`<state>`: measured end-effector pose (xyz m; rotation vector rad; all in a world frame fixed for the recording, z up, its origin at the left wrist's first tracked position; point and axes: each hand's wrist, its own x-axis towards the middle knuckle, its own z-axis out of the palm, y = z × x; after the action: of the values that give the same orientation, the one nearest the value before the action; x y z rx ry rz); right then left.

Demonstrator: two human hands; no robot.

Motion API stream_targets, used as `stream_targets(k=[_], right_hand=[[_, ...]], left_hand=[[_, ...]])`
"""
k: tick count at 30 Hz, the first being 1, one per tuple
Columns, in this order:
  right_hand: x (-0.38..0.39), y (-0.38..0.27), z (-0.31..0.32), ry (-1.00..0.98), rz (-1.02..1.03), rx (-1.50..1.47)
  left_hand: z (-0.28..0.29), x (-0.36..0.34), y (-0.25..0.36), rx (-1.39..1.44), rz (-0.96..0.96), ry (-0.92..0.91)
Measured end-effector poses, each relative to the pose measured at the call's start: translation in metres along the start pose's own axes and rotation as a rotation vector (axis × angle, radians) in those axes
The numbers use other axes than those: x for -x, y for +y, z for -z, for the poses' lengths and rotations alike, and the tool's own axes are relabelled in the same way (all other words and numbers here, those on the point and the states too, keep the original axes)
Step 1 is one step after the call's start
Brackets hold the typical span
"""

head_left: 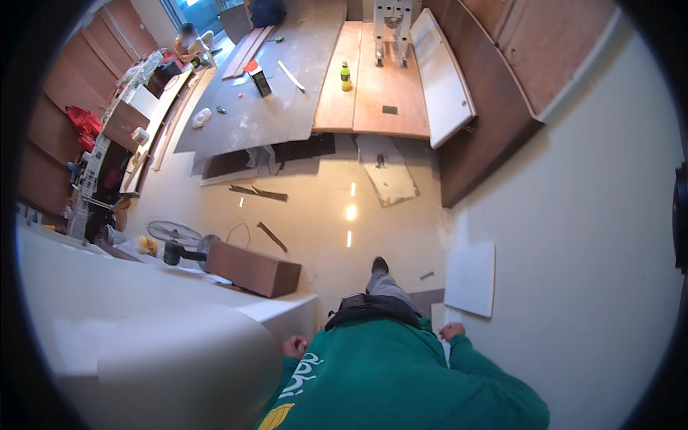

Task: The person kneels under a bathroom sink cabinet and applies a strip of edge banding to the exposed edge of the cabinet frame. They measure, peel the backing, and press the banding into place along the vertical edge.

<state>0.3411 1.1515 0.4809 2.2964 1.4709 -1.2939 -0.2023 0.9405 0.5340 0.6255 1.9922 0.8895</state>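
Note:
My left hand (295,346) hangs with curled fingers beside a white rounded surface (188,355) at lower left; nothing shows in it. At my other side, my right hand (452,330) is closed just below a small white board (469,279) against the pale wall (573,272); whatever it may hold is hidden. Between them are my green top, a dark waist bag (358,309) and one shoe (380,265) on the glossy tiled floor (322,215).
Grey sheets (287,115) and wooden boards (337,107) lie raised ahead, bearing a bottle and tin. A fan (173,231) and brown box (252,266) stand front-left; strips (272,236) litter the floor. Dark panels (487,143) lean right. Another person (188,50) sits far left.

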Motion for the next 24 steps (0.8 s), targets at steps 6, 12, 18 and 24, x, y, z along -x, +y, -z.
stream_targets(k=[6,12,18,24], right_hand=[[-0.154,-0.335,0.124,0.069,0.383,0.162],[-0.225,-0.641,0.158,0.347,0.761,-0.1],[-0.267,-0.777,0.109,0.145,0.646,-0.105],[-0.349,-0.864,0.042,0.212,0.834,-0.128]], left_hand=[[0.01,-0.004,0.027,-0.235,0.36,0.063],[-0.014,-0.06,0.059,-0.212,0.488,0.085],[0.045,-0.176,0.129,-0.208,0.535,0.226],[0.117,-0.278,0.308,-0.354,0.286,0.623]])
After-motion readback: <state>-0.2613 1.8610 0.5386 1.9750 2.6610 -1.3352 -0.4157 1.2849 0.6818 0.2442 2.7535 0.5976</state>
